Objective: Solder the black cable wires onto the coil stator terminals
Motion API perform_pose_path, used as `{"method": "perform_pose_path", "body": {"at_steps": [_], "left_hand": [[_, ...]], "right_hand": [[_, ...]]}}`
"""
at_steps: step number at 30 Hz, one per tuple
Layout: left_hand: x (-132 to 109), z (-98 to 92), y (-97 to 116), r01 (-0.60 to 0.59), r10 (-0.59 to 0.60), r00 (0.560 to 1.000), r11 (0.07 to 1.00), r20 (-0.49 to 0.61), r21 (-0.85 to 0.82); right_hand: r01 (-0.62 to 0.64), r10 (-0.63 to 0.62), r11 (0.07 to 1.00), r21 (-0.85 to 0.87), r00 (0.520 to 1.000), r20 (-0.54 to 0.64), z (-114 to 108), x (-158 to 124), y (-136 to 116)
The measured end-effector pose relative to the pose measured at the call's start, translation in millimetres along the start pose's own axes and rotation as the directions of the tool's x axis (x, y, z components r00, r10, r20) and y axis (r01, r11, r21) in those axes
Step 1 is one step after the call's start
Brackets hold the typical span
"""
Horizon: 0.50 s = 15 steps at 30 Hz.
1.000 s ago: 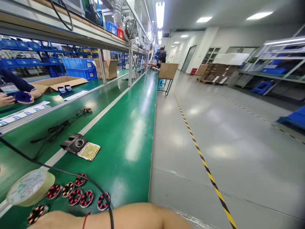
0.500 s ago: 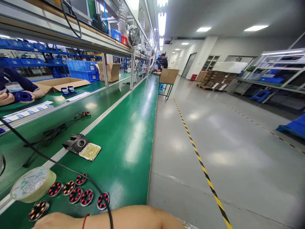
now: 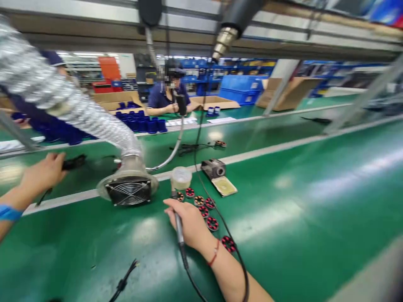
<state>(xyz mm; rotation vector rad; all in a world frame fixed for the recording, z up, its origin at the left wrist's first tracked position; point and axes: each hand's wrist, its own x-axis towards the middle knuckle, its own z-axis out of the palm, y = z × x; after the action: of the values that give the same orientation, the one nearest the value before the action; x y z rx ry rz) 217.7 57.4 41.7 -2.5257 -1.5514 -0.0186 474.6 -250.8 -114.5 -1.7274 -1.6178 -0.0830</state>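
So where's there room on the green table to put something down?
Widest: the shiny green tabletop right of the round red and black coils. Another patch lies between the square black fan and the frayed black cable. It's crowded by the right hand, holding a slim grey tool: coils and a pale yellow tape roll sit close.

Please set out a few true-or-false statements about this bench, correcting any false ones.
1. The right hand holds a pen-shaped tool. True.
2. The left hand holds nothing. False: it grips a black item, too blurred to identify.
3. The red bracelet is on the left wrist. False: it is on the right wrist.
4. A silver duct runs down to the fan. True.
5. The tape roll lies left of the fan in this view. False: it lies right of it.
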Motion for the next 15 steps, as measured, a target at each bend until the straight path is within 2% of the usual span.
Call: {"method": "perform_pose_path", "body": {"at_steps": [2,4,6,8,9,10,12,13,14,15], "left_hand": [[3,-16.7,-28,0.135,-0.134,0.989,0.991,-0.062,0.014],[7,-29.9,-39,0.182,-0.182,0.981,0.983,-0.072,-0.001],[0,-32.4,-38,0.130,-0.129,0.991,0.991,0.020,-0.039],[-26,-20.1,-31,-0.003,0.027,0.979,0.993,0.201,-0.118],[-45,-9.1,-25,-0.079,0.132,0.943,0.980,0.307,-0.180],[-66,3.9,-18,-0.136,0.228,0.884,0.961,0.408,-0.242],[-109,31.5,-1,-0.213,0.386,0.741,0.911,0.550,-0.354],[-130,43.7,9,-0.240,0.447,0.678,0.885,0.583,-0.399],[-148,53.8,21,-0.269,0.506,0.641,0.853,0.577,-0.448],[-164,61.5,33,-0.296,0.557,0.622,0.818,0.551,-0.492]], "right_hand": [[0.031,-0.031,0.999,0.024,0.999,-0.023,1,-1,1],[0.064,-0.062,0.997,0.039,0.997,-0.045,0,-3,0],[0.095,-0.091,0.994,0.055,0.994,-0.068,-2,-4,-2],[0.125,-0.118,0.989,0.073,0.989,-0.093,-3,-6,-3],[0.142,-0.132,0.986,0.083,0.985,-0.111,-3,-6,-3],[0.158,-0.146,0.983,0.089,0.981,-0.128,-3,-7,-4],[0.188,-0.171,0.977,0.104,0.973,-0.155,-3,-8,-7],[0.203,-0.184,0.972,0.114,0.970,-0.157,-2,-8,-9],[0.219,-0.199,0.967,0.126,0.968,-0.154,-2,-9,-12],[0.234,-0.214,0.962,0.139,0.966,-0.142,-1,-10,-17]]}}
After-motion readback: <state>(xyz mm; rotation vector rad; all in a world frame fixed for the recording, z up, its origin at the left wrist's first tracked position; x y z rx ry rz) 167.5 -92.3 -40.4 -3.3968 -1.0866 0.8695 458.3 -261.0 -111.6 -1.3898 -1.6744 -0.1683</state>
